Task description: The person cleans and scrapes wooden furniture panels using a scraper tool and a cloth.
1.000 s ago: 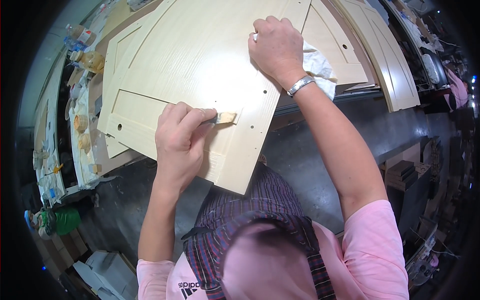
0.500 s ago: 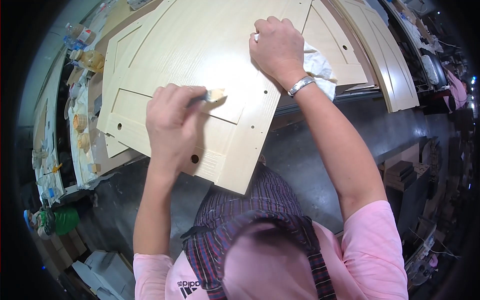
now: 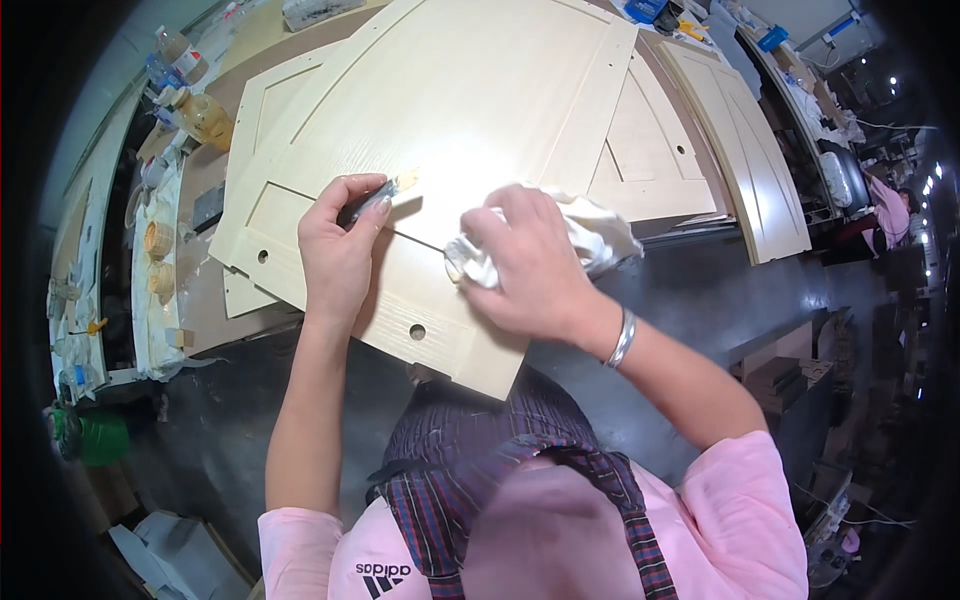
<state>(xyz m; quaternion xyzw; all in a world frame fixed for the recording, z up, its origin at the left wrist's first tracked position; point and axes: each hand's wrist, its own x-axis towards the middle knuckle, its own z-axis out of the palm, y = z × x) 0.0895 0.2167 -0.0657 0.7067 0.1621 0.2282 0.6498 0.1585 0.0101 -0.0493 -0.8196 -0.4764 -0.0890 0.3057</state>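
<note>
A large cream wood panel (image 3: pixel 440 110) with recessed frames and drilled holes lies in front of me, its near corner pointing at my body. Above its left part, my left hand (image 3: pixel 338 225) is closed on a small dark-handled tool (image 3: pixel 378 198) with a grey middle and a cream tip; whether that tip is bristle or filler on a blade, I cannot make out. My right hand (image 3: pixel 525 255) presses a crumpled white cloth (image 3: pixel 600 232) to the panel's near right part, close to the end of a recessed line. Bunched fabric partly hides the fingertips.
More cream panels lie beneath, and another panel (image 3: pixel 725 140) leans at the right. Along the left stand a honey-coloured jug (image 3: pixel 205 122), a clear bottle (image 3: pixel 180 52) and small tan cups (image 3: pixel 158 238). Dark boards (image 3: pixel 778 378) are stacked low at the right.
My right hand has come down and left from the panel's right edge, bringing the cloth onto the panel. My left hand has drawn the tool slightly left and up. The view has shifted a little.
</note>
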